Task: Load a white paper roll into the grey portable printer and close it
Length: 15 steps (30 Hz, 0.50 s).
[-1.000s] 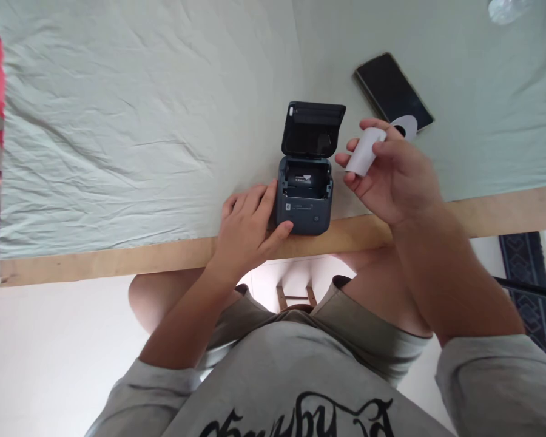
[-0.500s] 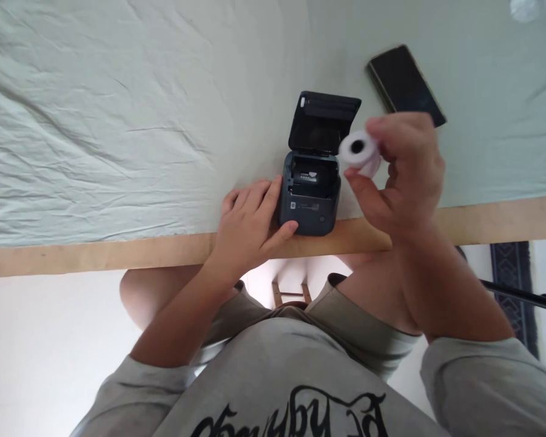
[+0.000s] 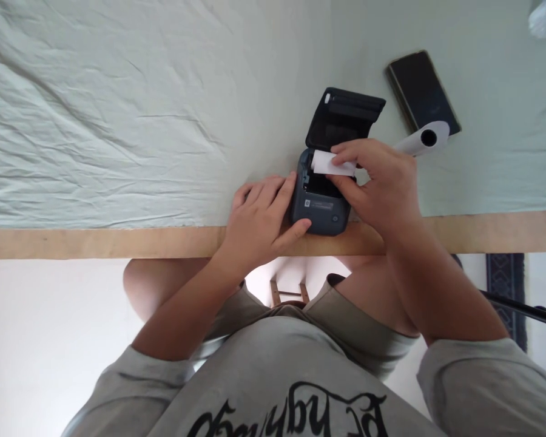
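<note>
A dark blue device [image 3: 321,209] stands near the table's front edge, its black lid [image 3: 343,118] raised. My left hand [image 3: 259,221] holds its left side, with the index finger along the side and the thumb at the front corner. Over the device's compartment, my right hand [image 3: 377,182] pinches white paper [image 3: 325,164] between thumb and fingers. To the right of that hand, a white paper roll [image 3: 442,135] with a black core overlaps the phone's near end. Paper runs from it behind my right hand, which hides whether the two white parts join.
A dark phone [image 3: 423,88] lies beyond the device to the right. Crumpled clear plastic [image 3: 543,18] is at the far right corner. A wrinkled pale green cloth [image 3: 141,121] covers the table behind its wooden front edge [image 3: 95,243].
My right hand has moved left and brought white paper over the compartment. The black-cored roll end now appears right of that hand instead of left. My left hand still holds the device.
</note>
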### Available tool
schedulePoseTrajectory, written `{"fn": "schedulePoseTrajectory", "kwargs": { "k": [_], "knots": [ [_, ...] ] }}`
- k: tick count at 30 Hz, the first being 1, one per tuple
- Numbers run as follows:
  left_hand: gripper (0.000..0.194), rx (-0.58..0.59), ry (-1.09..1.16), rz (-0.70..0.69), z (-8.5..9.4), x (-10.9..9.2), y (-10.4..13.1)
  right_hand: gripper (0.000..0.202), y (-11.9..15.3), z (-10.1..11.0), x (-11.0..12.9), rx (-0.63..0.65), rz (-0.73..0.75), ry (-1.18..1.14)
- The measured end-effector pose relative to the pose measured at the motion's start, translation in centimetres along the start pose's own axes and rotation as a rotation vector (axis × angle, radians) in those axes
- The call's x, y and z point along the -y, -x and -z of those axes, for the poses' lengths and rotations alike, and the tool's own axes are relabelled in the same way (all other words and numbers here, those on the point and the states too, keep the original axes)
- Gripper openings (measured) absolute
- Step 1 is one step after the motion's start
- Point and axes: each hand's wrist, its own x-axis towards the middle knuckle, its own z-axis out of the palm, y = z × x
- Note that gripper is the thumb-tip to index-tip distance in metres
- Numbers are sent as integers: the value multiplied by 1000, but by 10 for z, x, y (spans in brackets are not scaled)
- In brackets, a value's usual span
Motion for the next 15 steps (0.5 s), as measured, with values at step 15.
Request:
{"fn": "schedulePoseTrajectory", "kwargs": {
  "k": [15],
  "knots": [
    [53,-131,384,109,1,-8,-27,19,14,8,24,61,57,-35]
  ]
}}
